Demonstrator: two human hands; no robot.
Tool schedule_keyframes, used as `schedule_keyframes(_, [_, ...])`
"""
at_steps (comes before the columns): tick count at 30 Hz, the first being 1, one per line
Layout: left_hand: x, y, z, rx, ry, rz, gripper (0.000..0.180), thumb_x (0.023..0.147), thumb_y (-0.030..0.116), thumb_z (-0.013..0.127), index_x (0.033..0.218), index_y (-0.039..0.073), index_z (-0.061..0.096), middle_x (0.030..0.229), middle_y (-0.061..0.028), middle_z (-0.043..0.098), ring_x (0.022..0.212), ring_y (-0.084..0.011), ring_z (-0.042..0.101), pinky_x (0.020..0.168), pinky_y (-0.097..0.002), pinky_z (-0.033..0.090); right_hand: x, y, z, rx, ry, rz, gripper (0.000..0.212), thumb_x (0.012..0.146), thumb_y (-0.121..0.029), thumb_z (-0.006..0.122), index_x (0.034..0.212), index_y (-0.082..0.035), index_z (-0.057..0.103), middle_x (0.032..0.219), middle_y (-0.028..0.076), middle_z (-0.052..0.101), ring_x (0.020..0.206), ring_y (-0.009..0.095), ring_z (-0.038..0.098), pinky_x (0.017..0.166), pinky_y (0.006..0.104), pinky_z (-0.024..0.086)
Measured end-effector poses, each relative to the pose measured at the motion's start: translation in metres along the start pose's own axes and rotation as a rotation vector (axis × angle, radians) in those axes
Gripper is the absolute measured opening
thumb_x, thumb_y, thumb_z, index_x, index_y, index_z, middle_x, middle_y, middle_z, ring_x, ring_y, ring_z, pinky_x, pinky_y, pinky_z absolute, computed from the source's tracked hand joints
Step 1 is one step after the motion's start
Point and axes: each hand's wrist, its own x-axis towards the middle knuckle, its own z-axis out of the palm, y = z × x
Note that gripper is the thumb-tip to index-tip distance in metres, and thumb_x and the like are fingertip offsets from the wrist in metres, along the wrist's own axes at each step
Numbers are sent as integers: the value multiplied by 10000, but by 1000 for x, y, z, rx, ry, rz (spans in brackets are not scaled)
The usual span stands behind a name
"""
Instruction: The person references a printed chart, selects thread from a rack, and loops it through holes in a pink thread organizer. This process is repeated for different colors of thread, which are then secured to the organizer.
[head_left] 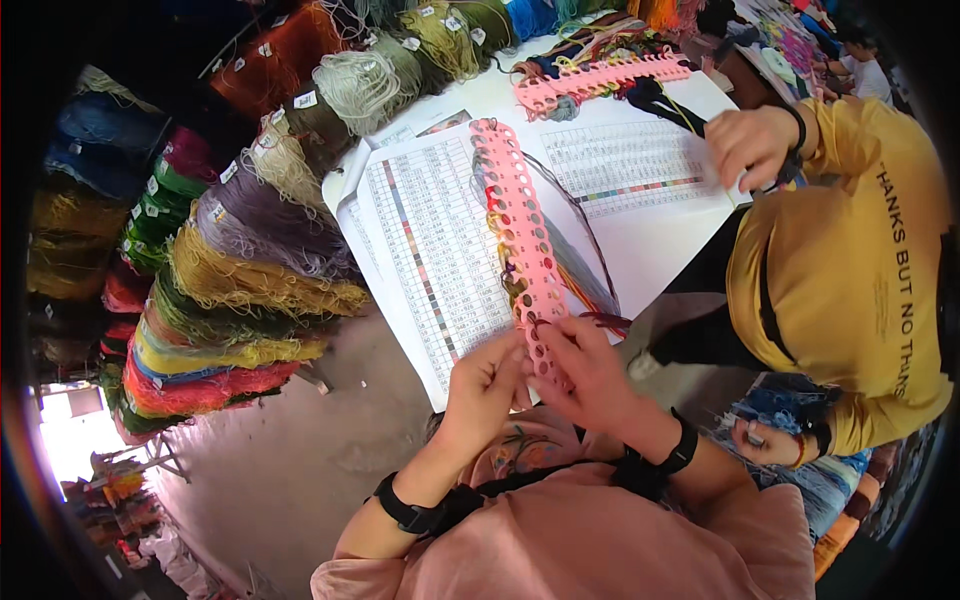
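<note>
A long pink thread holder [515,215] with rows of round holes lies across the printed chart sheets, its near end at my hands. Strands of coloured thread [575,265] are looped through its holes and trail off its right side. My right hand [590,380] is closed over the holder's near end, fingers bent around its edge. Beside it, at the holder's left edge, my left hand [487,388] is closed in a pinch. Whatever lies between those left fingertips is too small to make out.
A chart sheet [430,260] lies on the white table [655,245]. Another pink thread holder [600,82] with threads is at the far side. Hanks of yarn [265,235] hang at the left. A co-worker in a yellow top [840,260] stands at the right, one hand over the table.
</note>
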Motion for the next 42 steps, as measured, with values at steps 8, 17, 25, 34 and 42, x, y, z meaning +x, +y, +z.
schedule_keyframes(8, [15,11,-4,-119,-46,-109,171,820,70,474,940,5,578,636,-26,575,433,-49,453,398,-169,355,-1,-8,3,-62,59,25,428,561,-53,613,965,18,491,825,106,460,589,224,462,495,312,371])
schedule_keyframes(17, [28,22,-14,-110,-90,-144,105,797,51,509,821,-18,584,593,-44,567,400,-52,446,356,-152,312,10,-9,26,14,291,180,317,539,-39,608,845,-9,527,776,110,494,589,228,496,504,297,408])
schedule_keyframes(25, [60,46,-57,96,-226,-43,88,717,17,550,771,-48,576,584,-61,568,440,-75,487,394,-172,362,32,-22,60,77,456,434,295,537,-33,597,822,-9,526,792,123,489,622,261,509,527,303,426])
schedule_keyframes(34, [83,56,-122,73,-386,-305,114,764,100,559,784,-10,581,591,-42,558,411,-43,426,364,-160,303,48,-27,86,-199,427,456,294,522,-19,594,807,-21,524,780,110,464,607,245,501,496,306,416])
schedule_keyframes(42, [93,46,-139,-198,-537,-413,171,806,155,521,858,-5,550,612,-42,549,436,-50,391,379,-175,300,53,-26,82,-192,301,485,255,557,-20,580,801,-28,509,726,100,460,559,224,462,443,300,369])
